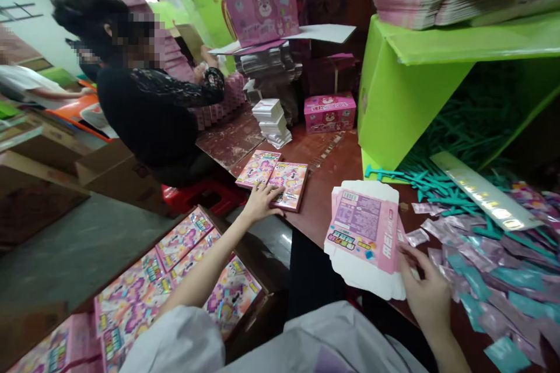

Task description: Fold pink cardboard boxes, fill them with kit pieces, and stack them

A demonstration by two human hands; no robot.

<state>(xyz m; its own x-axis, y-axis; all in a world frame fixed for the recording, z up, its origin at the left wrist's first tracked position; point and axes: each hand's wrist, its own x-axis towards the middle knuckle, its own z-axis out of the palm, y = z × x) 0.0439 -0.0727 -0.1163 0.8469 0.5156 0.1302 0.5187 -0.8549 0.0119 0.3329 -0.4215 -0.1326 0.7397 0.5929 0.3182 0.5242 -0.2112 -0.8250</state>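
My left hand (261,203) lies over the near edges of two small printed boxes, with its fingers stretched out. The left box (259,166) and the right box (294,179) rest side by side at the table's front edge. My right hand (425,287) pinches the right edge of a flattened pink carton (366,227). This carton tops a small stack of flat cartons with white flaps, near the table edge. Below my left forearm, a cardboard carton holds several filled printed boxes (190,236).
Small sachets (490,280) and teal plastic pieces (464,201) cover the right side, beneath a green bin (385,99). A white stack (272,119) and a pink box (329,112) stand behind. A person (149,105) in black sits at the left.
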